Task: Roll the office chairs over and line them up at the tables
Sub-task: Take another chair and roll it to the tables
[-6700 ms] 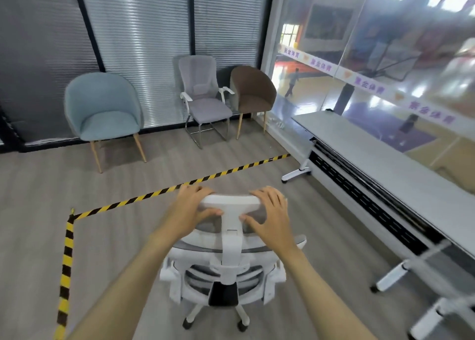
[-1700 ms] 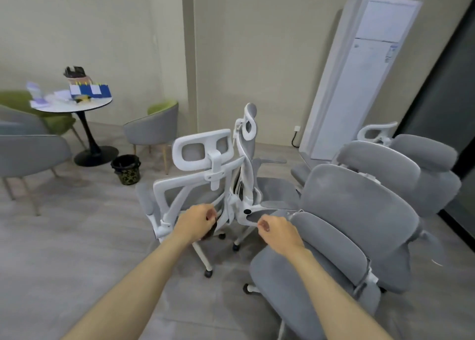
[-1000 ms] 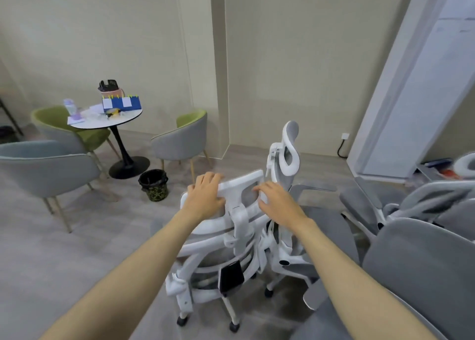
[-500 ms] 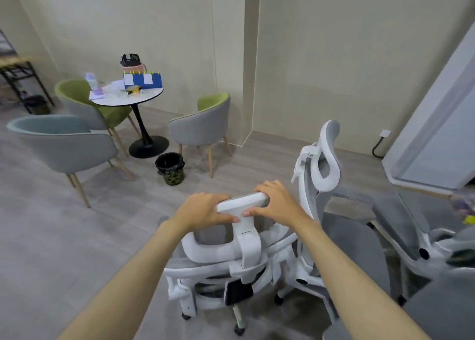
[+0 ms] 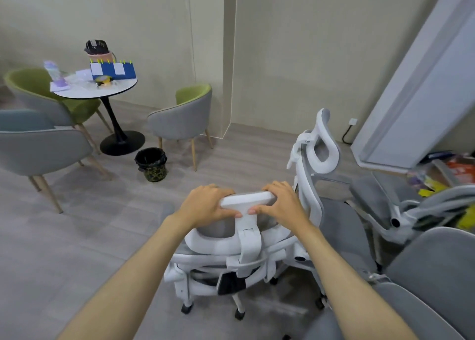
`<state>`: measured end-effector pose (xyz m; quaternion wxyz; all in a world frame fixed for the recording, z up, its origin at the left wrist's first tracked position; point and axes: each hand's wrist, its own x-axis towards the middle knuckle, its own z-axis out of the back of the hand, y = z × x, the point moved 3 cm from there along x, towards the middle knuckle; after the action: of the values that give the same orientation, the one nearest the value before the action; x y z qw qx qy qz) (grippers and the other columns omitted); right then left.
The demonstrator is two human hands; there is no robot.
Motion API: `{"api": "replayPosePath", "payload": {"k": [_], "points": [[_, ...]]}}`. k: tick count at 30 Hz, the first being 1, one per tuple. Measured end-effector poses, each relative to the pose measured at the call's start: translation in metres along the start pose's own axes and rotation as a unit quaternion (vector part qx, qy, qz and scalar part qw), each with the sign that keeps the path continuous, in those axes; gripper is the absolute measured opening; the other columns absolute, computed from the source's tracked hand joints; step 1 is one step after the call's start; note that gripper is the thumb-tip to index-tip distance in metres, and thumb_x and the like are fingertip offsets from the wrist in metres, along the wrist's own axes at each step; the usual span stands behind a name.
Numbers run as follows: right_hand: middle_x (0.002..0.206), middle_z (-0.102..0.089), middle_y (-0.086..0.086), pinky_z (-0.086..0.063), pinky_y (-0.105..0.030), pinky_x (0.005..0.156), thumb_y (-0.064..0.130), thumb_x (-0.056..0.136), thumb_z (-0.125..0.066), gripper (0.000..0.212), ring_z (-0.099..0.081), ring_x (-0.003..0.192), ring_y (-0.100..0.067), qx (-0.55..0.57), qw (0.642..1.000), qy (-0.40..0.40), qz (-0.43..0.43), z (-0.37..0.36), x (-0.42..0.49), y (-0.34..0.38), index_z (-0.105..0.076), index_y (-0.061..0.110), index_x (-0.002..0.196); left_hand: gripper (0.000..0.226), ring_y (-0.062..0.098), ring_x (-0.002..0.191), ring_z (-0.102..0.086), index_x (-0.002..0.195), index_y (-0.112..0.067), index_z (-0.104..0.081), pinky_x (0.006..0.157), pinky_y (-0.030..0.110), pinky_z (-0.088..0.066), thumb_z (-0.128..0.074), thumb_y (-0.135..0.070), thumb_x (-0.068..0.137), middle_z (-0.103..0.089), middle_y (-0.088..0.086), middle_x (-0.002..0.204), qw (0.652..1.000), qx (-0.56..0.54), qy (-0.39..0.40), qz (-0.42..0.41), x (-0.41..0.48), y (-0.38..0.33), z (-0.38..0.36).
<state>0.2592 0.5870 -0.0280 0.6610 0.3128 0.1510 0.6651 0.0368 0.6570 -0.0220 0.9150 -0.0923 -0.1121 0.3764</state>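
Both hands are gripping a white chair's [image 5: 231, 267] headrest [image 5: 246, 199], left hand [image 5: 205, 206] and right hand [image 5: 282, 207] at opposite ends, likely for steering it evenly clear of the parked chairs [image 5: 341, 226] crowding its right.

Soft, even indoor light, faint shadow under office chair [image 5: 247, 239] — wide-angle bend at edges, slight blur far rt.

Left of the white headrest [image 5: 246, 199] your left hand [image 5: 205, 207] is bare; right of it your right hand [image 5: 281, 207] too; below it both forearms [image 5: 144, 270] show bare.
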Motion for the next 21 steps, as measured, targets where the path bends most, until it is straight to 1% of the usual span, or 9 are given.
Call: {"api": "replayPosePath", "payload": {"k": [4, 7, 10, 11, 13, 15, 17, 19, 21], "points": [[0.089, -0.058, 0.016, -0.044, -0.034, 0.086, 0.087, 0.054, -0.07, 0.072, -0.048, 0.09, -0.012, 0.01, 0.998, -0.046, -0.03, -0.017, -0.021, 0.026, -0.067, 0.025, 0.09, 0.058, 0.022, 0.1, -0.058, 0.113, -0.032, -0.065, 0.075, 0.037, -0.04, -0.058, -0.079, 0.081, -0.067, -0.001, 0.096, 0.999, 0.019, 0.01, -0.027, -0.019, 0.009, 0.016], [0.085, -0.056, 0.022, -0.047, -0.039, 0.083, 0.086, 0.055, -0.071, 0.069, -0.049, 0.088, -0.012, 0.013, 0.995, -0.084, -0.049, -0.029, -0.037, 0.041, -0.068, 0.028, 0.091, 0.057, 0.025, 0.101, -0.059, 0.112, -0.029, -0.064, 0.072, 0.035, -0.034, -0.059, -0.077, 0.082, -0.067, 0.001, 0.097, 0.998, 0.028, 0.018, -0.051, -0.032, 0.015, 0.022], [0.085, -0.054, 0.025, -0.047, -0.036, 0.081, 0.087, 0.054, -0.071, 0.073, -0.049, 0.086, -0.01, -0.002, 0.992, -0.11, -0.056, -0.038, -0.051, 0.057, -0.071, 0.026, 0.095, 0.056, 0.027, 0.099, -0.06, 0.111, -0.03, -0.062, 0.069, 0.035, -0.031, -0.057, -0.078, 0.082, -0.068, 0.001, 0.098, 0.996, 0.033, 0.016, -0.078, -0.045, 0.02, 0.024], [0.085, -0.054, 0.026, -0.047, -0.034, 0.081, 0.087, 0.054, -0.07, 0.075, -0.048, 0.086, -0.01, -0.004, 0.992, -0.115, -0.058, -0.04, -0.056, 0.062, -0.072, 0.025, 0.096, 0.058, 0.027, 0.098, -0.061, 0.11, -0.031, -0.061, 0.068, 0.035, -0.031, -0.054, -0.081, 0.081, -0.069, 0.001, 0.098, 0.996, 0.035, 0.013, -0.083, -0.05, 0.023, 0.024], [0.086, -0.055, 0.025, -0.047, -0.032, 0.079, 0.089, 0.054, -0.068, 0.079, -0.048, 0.085, -0.009, -0.007, 0.99, -0.124, -0.062, -0.044, -0.067, 0.072, -0.072, 0.023, 0.097, 0.07, 0.027, 0.097, -0.064, 0.112, -0.035, -0.059, 0.066, 0.036, -0.033, -0.042, -0.091, 0.074, -0.07, -0.001, 0.098, 0.995, 0.038, 0.007, -0.088, -0.059, 0.027, 0.022], [0.087, -0.057, 0.02, -0.049, -0.034, 0.08, 0.089, 0.054, -0.069, 0.079, -0.05, 0.087, -0.011, -0.015, 0.988, -0.136, -0.068, -0.047, -0.078, 0.081, -0.071, 0.022, 0.096, 0.078, 0.027, 0.096, -0.065, 0.113, -0.036, -0.058, 0.065, 0.036, -0.034, -0.03, -0.094, 0.068, -0.072, -0.001, 0.098, 0.995, 0.036, -0.004, -0.092, -0.069, 0.029, 0.021], [0.088, -0.06, 0.015, -0.05, -0.038, 0.082, 0.086, 0.054, -0.071, 0.078, -0.051, 0.088, -0.013, -0.025, 0.986, -0.146, -0.075, -0.052, -0.09, 0.086, -0.071, 0.021, 0.097, 0.082, 0.027, 0.095, -0.065, 0.115, -0.035, -0.058, 0.065, 0.036, -0.034, -0.026, -0.093, 0.067, -0.072, -0.001, 0.1, 0.994, 0.038, -0.015, -0.104, -0.082, 0.027, 0.022], [0.089, -0.06, 0.014, -0.051, -0.041, 0.084, 0.087, 0.054, -0.07, 0.079, -0.051, 0.089, -0.014, -0.035, 0.985, -0.144, -0.086, -0.056, -0.102, 0.093, -0.07, 0.021, 0.097, 0.08, 0.027, 0.096, -0.064, 0.117, -0.03, -0.059, 0.065, 0.036, -0.034, -0.031, -0.09, 0.072, -0.072, -0.003, 0.104, 0.992, 0.044, -0.017, -0.118, -0.098, 0.022, 0.026], [0.09, -0.058, 0.015, -0.051, -0.044, 0.085, 0.089, 0.053, -0.07, 0.079, -0.051, 0.091, -0.014, -0.036, 0.985, -0.129, -0.112, -0.058, -0.113, 0.101, -0.067, 0.023, 0.096, 0.071, 0.026, 0.102, -0.062, 0.121, -0.025, -0.056, 0.071, 0.036, -0.035, -0.051, -0.082, 0.078, -0.069, -0.005, 0.113, 0.99, 0.062, -0.006, -0.123, -0.112, 0.015, 0.028]]}}
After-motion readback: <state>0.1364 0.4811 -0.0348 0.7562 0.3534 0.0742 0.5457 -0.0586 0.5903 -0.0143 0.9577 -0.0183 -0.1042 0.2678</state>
